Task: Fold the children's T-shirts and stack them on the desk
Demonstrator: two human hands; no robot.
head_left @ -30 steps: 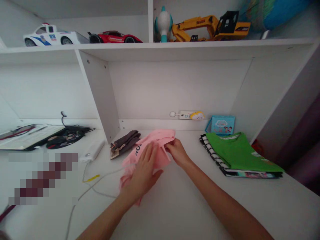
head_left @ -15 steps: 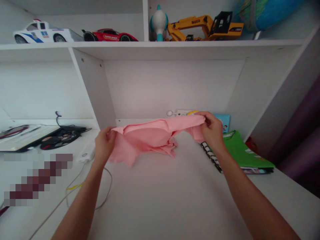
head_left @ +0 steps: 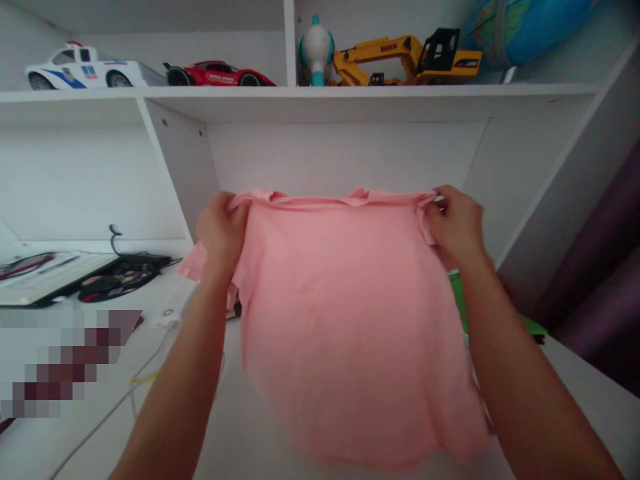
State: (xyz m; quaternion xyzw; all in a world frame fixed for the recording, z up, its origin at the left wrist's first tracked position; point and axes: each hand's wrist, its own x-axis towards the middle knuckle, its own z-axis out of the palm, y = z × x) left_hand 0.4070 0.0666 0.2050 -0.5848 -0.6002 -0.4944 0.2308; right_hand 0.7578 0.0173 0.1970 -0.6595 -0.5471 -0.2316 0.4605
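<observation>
A pink T-shirt [head_left: 345, 313] hangs spread out in front of me, its neckline and shoulders at the top. My left hand [head_left: 220, 230] is closed on the left shoulder, and a sleeve sticks out past the wrist. At the opposite shoulder my right hand [head_left: 457, 223] pinches the fabric between thumb and fingers. The lower hem is blurred and hangs low over the white desk [head_left: 240, 427]. Behind the shirt, the middle of the desk is hidden.
On the shelf above stand a white toy police truck [head_left: 93, 70], a red toy car [head_left: 220, 73], a yellow toy excavator [head_left: 410, 57] and a globe [head_left: 530, 30]. White cables [head_left: 107, 413] run over the desk at left. A green item [head_left: 459, 300] shows behind my right arm.
Both hands have risen and moved slightly right. The shirt, bunched and swung back before, now hangs down full length, covering the back of the desk.
</observation>
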